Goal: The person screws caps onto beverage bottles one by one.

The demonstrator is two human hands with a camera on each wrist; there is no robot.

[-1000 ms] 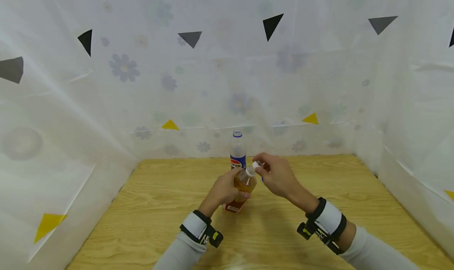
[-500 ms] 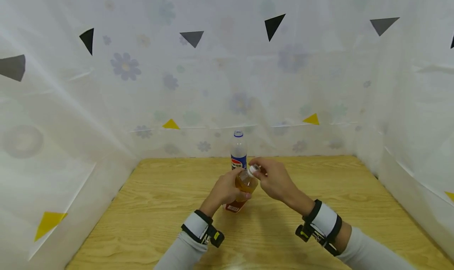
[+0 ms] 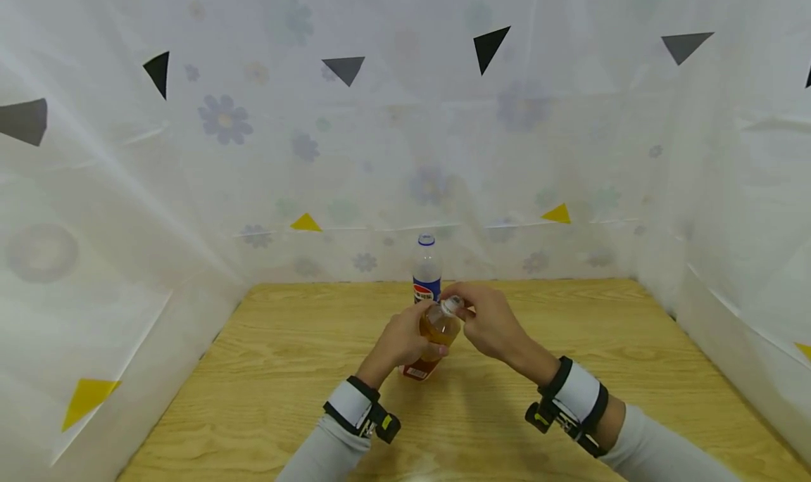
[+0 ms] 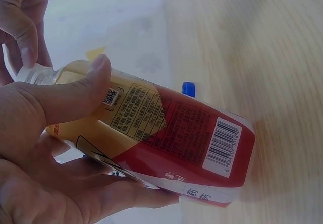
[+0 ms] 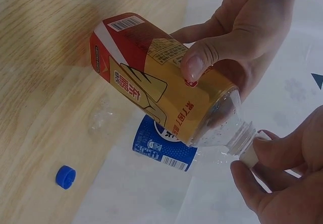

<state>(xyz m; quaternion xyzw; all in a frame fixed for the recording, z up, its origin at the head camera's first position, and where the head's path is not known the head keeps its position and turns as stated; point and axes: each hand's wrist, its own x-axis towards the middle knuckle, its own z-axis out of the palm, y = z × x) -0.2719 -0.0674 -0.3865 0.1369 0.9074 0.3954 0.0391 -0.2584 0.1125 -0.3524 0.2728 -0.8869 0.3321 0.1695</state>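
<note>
My left hand [image 3: 399, 338] grips a clear bottle [image 5: 146, 67] with a red and gold label, fingers and thumb wrapped round its body. The bottle leans to the right in the head view, its neck towards my right hand [image 3: 497, 324]. Thumb and fingertips of that hand pinch a white cap [image 5: 250, 157] right at the bottle's threaded mouth. Behind stands an upright bottle with a blue label [image 3: 426, 271], its mouth uncapped, its lower part hidden by the held bottle. In the right wrist view a blue cap [image 5: 65, 177] lies on the wooden table.
The wooden table [image 3: 285, 369] is bordered by white sheeting [image 3: 393, 151] at the back and on both sides. Flower prints and coloured triangles mark the sheeting. Both wrists carry strapped cameras [image 3: 383, 422].
My right hand has moved left and slightly down, bringing the white cap from beside the bottle onto its mouth. My left hand and the bottle have hardly moved.
</note>
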